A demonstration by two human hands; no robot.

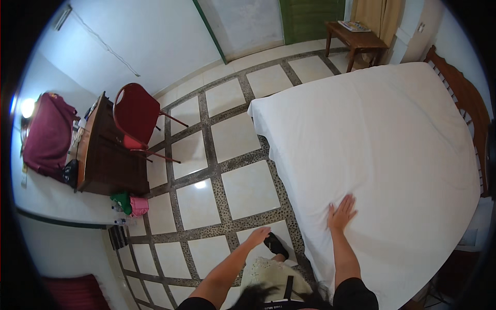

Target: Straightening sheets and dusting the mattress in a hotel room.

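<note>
My right hand [341, 212] lies flat, fingers spread, on the white sheet [377, 144] near the bed's lower left edge. The sheet covers the whole mattress and looks mostly smooth. My left hand [258, 236] hangs free over the tiled floor [243, 191] beside the bed, fingers loosely apart and holding nothing. My dark shoe [276, 245] shows just below that hand.
A wooden headboard [467, 103] runs along the bed's right side. A small wooden table [356, 39] stands at the far end. At the left are a red chair [135, 116], a dark wooden desk [106, 155], a maroon cloth [47, 133] and green and pink bags [132, 204].
</note>
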